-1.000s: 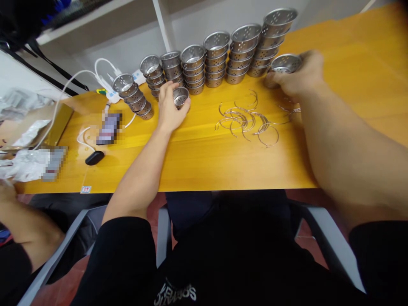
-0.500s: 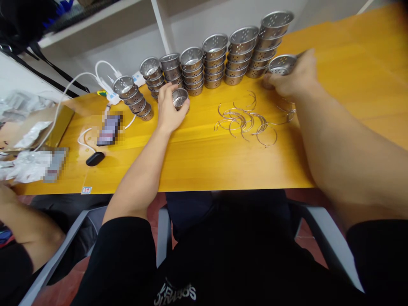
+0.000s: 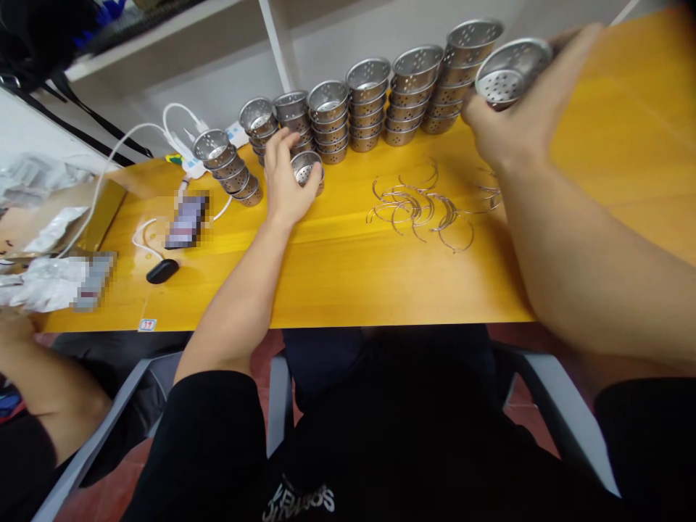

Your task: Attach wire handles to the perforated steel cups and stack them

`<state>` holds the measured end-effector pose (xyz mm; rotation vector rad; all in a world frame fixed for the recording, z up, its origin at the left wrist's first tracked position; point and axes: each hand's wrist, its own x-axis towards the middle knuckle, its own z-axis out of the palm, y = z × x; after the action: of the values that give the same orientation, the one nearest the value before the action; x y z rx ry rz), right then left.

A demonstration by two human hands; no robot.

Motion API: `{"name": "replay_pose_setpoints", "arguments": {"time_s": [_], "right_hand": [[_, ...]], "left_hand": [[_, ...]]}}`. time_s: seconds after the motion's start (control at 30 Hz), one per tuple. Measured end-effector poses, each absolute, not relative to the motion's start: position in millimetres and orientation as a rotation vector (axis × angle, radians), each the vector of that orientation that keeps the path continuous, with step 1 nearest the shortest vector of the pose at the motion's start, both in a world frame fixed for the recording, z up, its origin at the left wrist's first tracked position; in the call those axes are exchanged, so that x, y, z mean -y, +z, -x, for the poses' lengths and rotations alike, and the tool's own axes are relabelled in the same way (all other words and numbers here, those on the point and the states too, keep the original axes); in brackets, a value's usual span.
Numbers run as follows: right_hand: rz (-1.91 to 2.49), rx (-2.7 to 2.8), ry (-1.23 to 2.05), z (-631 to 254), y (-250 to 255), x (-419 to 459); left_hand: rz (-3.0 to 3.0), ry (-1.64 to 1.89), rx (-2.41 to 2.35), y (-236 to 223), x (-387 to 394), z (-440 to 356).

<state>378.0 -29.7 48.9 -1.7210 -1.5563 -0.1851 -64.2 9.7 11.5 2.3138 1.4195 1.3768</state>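
My right hand grips a perforated steel cup by its side, held up at the right end of the row of cup stacks, its open mouth upward. My left hand is around a smaller perforated cup standing on the table. Its fingers are apart and raised behind the cup, and the thumb lies across the near side of the rim. Several stacks of like cups, one of them a tall stack, stand along the back. Thin metal wire rings lie loose between my hands.
To the left are a leaning cup stack, a phone, white cables and a black oval device. A cardboard box and plastic bags lie farther left. Another person's arm rests at the left edge.
My right hand has lifted its cup up and to the right, away from the tabletop. The left fingers have risen and spread slightly, while the small cup stays in place.
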Motion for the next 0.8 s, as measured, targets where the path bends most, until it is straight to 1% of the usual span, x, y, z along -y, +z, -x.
{"name": "replay_pose_setpoints", "arguments": {"time_s": [0.03, 0.13, 0.2, 0.33, 0.47, 0.63, 0.8], "right_hand": [[1.669, 1.392, -0.215, -370, 52, 35], [1.269, 1.572, -0.110, -337, 57, 57], [1.161, 1.653, 0.004, -312, 59, 76], [1.302, 1.897, 0.352, -268, 69, 109], [1.338, 2.009, 0.563, -253, 75, 118], [1.270, 2.040, 0.672, -265, 72, 108], [1.151, 2.101, 0.658, -277, 80, 108]], "left_hand": [[-2.348, 1.393, -1.404, 17, -5, 62], [-2.457, 1.369, -1.288, 31, 10, 52], [-2.508, 1.261, -1.184, 36, 20, 42], [-2.543, 1.006, -1.013, 30, 37, 16], [-2.470, 0.938, -1.016, 20, 45, 0], [-2.472, 0.883, -1.011, 11, 39, -1], [-2.490, 0.859, -0.945, 5, 39, -1]]}}
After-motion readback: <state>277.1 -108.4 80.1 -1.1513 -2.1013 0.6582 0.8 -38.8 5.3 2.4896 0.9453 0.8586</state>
